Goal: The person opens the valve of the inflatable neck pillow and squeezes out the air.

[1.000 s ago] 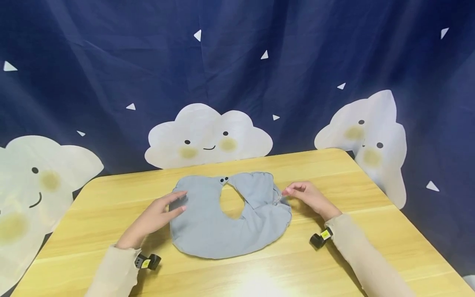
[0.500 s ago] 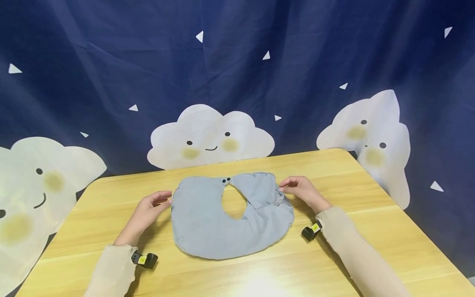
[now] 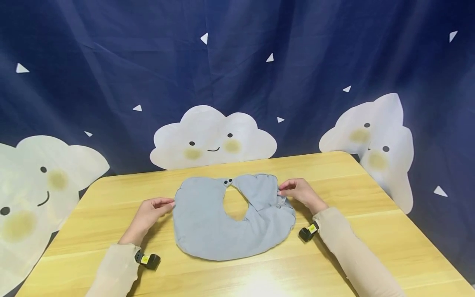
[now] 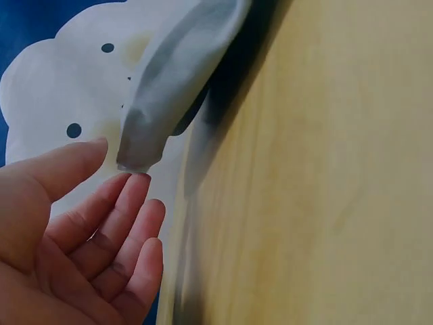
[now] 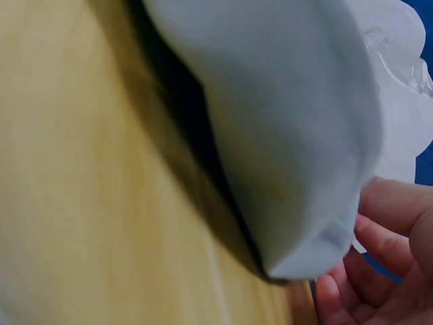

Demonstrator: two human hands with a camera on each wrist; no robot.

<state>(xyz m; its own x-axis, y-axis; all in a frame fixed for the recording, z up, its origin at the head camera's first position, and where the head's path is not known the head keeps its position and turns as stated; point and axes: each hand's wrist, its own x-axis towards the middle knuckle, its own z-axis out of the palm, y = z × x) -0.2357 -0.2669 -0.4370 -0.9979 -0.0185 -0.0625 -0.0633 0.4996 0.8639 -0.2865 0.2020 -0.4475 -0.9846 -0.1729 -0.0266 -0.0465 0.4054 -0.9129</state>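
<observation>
Flanking one bib (image 3: pixel 230 222): two hands.

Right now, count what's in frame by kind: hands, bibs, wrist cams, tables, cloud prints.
Hands: 2, left hand and right hand
Bib: 1
Wrist cams: 2, and
Table: 1
Cloud prints: 3
Total: 9

Pale grey-blue bib (image 3: pixel 208 222) showing two small black snap dots near neck opening. Light yellow wood-grain table (image 3: pixel 334 264) gleaming under it. Navy backdrop (image 3: pixel 111 62) displaying white smiling clouds with yellow cheeks, scattered white triangles. Cream sleeves (image 3: pixel 115 272) covering both arms.
</observation>
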